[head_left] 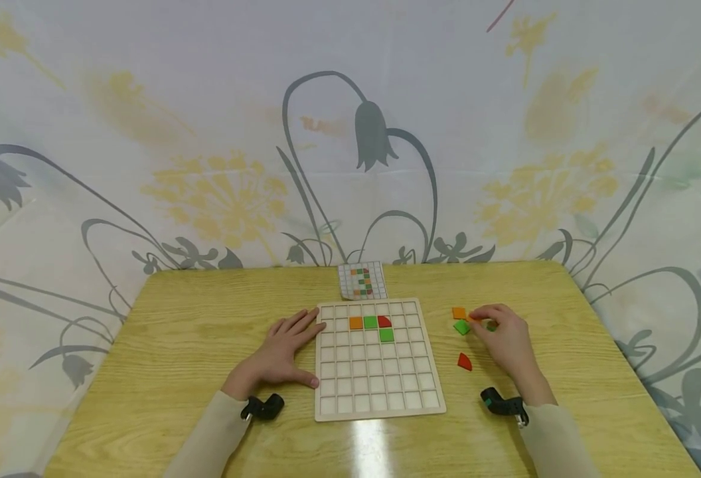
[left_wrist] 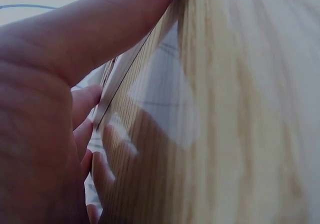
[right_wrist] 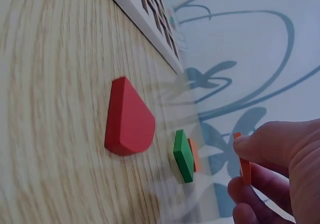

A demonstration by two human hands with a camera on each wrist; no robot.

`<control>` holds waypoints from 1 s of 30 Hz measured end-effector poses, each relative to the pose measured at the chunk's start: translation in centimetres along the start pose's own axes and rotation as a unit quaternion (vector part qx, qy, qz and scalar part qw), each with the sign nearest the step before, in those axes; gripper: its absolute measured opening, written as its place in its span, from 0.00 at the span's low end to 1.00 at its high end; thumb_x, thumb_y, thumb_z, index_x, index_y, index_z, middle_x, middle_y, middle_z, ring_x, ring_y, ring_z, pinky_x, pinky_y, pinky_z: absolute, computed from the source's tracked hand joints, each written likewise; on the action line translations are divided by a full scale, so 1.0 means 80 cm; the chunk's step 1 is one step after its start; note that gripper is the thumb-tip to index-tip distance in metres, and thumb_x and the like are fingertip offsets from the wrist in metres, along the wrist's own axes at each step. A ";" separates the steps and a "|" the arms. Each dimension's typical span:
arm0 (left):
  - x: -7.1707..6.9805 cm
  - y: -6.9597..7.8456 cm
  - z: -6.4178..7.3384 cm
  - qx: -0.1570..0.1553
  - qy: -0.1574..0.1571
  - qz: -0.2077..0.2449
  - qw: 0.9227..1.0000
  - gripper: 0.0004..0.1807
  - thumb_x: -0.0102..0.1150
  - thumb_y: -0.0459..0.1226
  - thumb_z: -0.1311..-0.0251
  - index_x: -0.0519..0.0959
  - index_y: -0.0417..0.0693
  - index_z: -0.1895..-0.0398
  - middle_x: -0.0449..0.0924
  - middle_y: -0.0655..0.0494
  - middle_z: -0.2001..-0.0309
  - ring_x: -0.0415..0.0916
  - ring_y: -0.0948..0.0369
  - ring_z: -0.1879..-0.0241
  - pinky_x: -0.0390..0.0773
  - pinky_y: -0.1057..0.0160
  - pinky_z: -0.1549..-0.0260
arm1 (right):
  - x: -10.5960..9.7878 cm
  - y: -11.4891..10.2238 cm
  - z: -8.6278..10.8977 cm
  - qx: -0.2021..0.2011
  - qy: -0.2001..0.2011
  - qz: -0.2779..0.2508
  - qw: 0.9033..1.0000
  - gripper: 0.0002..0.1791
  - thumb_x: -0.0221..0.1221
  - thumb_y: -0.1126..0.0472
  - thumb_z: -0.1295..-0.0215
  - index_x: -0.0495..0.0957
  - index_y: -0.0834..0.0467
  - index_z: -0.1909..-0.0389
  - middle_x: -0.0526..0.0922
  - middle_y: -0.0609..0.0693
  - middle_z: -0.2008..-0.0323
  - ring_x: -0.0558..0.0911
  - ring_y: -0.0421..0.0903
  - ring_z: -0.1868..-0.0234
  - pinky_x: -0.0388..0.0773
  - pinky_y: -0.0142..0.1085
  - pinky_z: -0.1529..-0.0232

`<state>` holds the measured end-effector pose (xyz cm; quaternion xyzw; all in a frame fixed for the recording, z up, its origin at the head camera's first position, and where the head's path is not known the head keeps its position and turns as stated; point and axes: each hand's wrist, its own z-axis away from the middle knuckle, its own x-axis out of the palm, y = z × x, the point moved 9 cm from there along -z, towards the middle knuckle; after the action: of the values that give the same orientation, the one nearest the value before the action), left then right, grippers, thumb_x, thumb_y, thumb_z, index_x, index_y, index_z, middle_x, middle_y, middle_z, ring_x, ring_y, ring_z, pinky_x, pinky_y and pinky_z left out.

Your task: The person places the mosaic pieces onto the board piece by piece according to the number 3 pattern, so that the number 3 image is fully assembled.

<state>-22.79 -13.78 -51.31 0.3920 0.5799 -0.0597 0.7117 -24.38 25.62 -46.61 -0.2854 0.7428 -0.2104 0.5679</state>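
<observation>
My left hand (head_left: 279,352) lies with straight, spread fingers along the left edge of a pale gridded board (head_left: 359,383); fingertips and thumb tip are at its rim. In the board's upper rows sit an orange square tile (head_left: 356,322), a green square tile (head_left: 370,322), a red rounded tile (head_left: 384,321) and, below that, another green tile (head_left: 387,335). Right of the board, my right hand (head_left: 506,338) pinches a thin orange tile (right_wrist: 244,159) between thumb and fingers, held above the table. Nearby on the table lie a red quarter-round tile (right_wrist: 131,119), a green tile (right_wrist: 183,155) and an orange tile (head_left: 459,313).
A small printed card (head_left: 362,281) with a coloured grid pattern lies behind the board, near the wall. Another green tile (head_left: 492,326) shows partly behind the right hand. A flower-patterned cloth (head_left: 237,133) stands behind the wooden table (head_left: 195,332).
</observation>
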 end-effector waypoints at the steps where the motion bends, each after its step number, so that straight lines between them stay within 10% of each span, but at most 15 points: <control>1: 0.000 0.000 0.000 0.001 0.001 -0.002 1.000 0.61 0.70 0.66 0.56 0.56 0.52 0.21 0.40 0.51 0.20 0.36 0.47 0.22 0.42 0.35 0.33 | 0.001 -0.002 0.001 -0.002 0.000 -0.001 1.000 0.07 0.67 0.65 0.37 0.87 0.62 0.60 0.83 0.58 0.56 0.81 0.56 0.57 0.78 0.51 0.57; 30: -0.001 0.003 -0.001 -0.009 0.001 0.009 1.000 0.54 0.66 0.63 0.47 0.57 0.52 0.21 0.41 0.51 0.20 0.35 0.47 0.22 0.40 0.35 0.32 | 0.070 -0.067 0.016 -0.097 -0.075 -0.027 0.992 0.06 0.70 0.68 0.42 0.87 0.57 0.65 0.83 0.50 0.58 0.82 0.50 0.57 0.80 0.45 0.59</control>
<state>-22.73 -13.60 -51.09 0.3904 0.5774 -0.0477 0.7155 -23.20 17.89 -47.59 -0.3741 0.7072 -0.1306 0.5855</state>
